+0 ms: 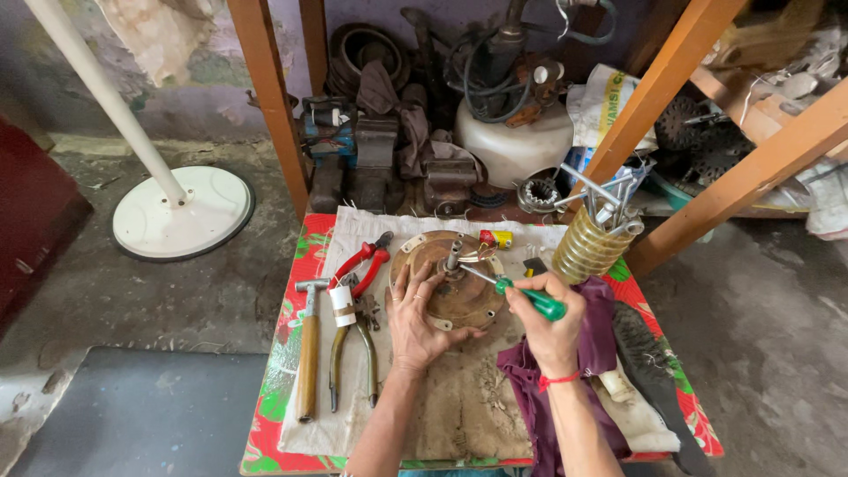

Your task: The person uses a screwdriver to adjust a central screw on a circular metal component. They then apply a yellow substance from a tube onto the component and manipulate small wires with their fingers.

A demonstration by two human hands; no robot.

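Round brown motor housing (pixel 455 287), rusty and dusty, lying flat on dirty cloth at table centre. Short steel shaft standing upright from its middle. Pale mounting tabs projecting at rim, one upper left, one lower left. Thin wires bunched just right of shaft. Left side of disc partly covered by a palm pressed flat on it.

Screwdriver (pixel 512 290), green translucent handle, slim steel blade. Held tilted, handle low right, blade running up-left across housing's right half. Tip close to shaft base beside wires; exact contact point too small to tell.
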